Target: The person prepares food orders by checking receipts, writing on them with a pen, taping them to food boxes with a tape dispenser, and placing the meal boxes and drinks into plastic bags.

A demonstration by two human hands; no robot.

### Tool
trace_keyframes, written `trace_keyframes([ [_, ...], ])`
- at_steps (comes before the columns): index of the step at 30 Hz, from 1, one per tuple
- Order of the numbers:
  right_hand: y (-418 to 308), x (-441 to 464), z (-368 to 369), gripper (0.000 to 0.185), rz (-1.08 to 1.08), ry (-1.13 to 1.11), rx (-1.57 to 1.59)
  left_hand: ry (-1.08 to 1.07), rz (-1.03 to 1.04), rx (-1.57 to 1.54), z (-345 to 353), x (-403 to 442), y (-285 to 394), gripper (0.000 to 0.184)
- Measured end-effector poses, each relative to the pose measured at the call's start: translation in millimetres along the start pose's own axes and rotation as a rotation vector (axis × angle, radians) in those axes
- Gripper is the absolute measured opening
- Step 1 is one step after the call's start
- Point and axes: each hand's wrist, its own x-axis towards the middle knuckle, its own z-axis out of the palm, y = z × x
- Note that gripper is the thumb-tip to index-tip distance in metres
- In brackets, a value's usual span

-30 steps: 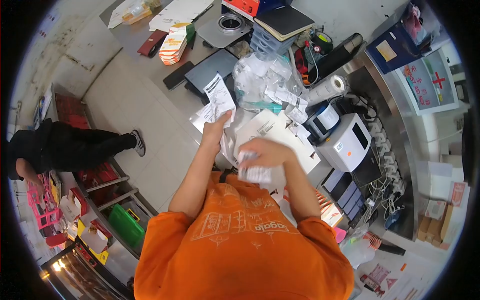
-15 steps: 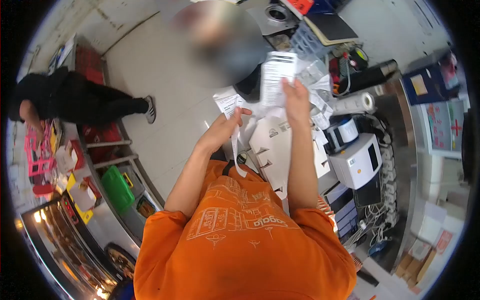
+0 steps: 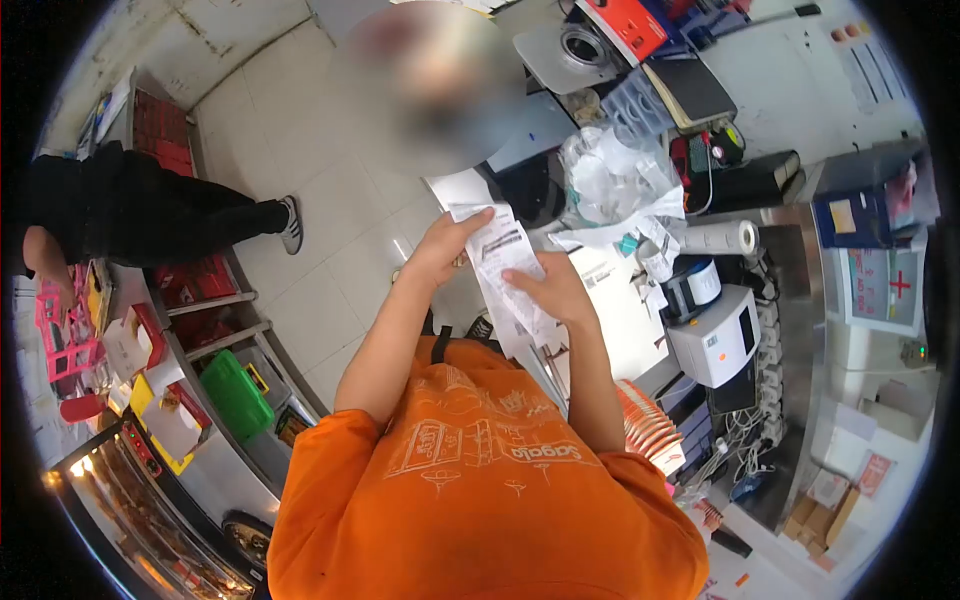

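In the head view, printed receipts [image 3: 503,262] overlap in a long strip between my two hands. My left hand [image 3: 446,250] grips their upper part, its thumb lying on top. Lower down, my right hand [image 3: 562,294] pinches the right edge with its thumb over the print. The fingers beneath the paper are partly hidden. White flat cardboard [image 3: 612,300] lies on the counter just beyond my right hand. A clear plastic bag with crumpled paper [image 3: 612,180] is farther back.
A black-and-white printer [image 3: 692,290] and a white label printer [image 3: 715,338] stand on the right, near tangled cables [image 3: 735,435]. Striped orange-and-white stacked items [image 3: 648,428] sit by my right elbow. At left, a person in black [image 3: 130,205] stands near a green basket [image 3: 237,390].
My hands have come together; the slip in my right hand has moved down and left onto the one in my left. The view has shifted slightly.
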Motion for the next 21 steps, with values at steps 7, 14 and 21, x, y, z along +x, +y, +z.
trace_keyframes([
  [7,-44.4,64.8,81.8,0.030,-0.059,-0.201,-0.268,0.153,0.412,0.085,-125.1,-14.1,53.5,0.031],
  [14,-144.9,148.7,326.0,0.025,-0.342,-0.666,-0.229,1.137,0.834,0.098,-311.2,-166.8,80.1,0.051],
  [21,-177.4,144.6,473.4,0.025,-0.323,-1.235,-0.235,1.831,0.708,0.102,-359.0,-286.3,54.8,0.073],
])
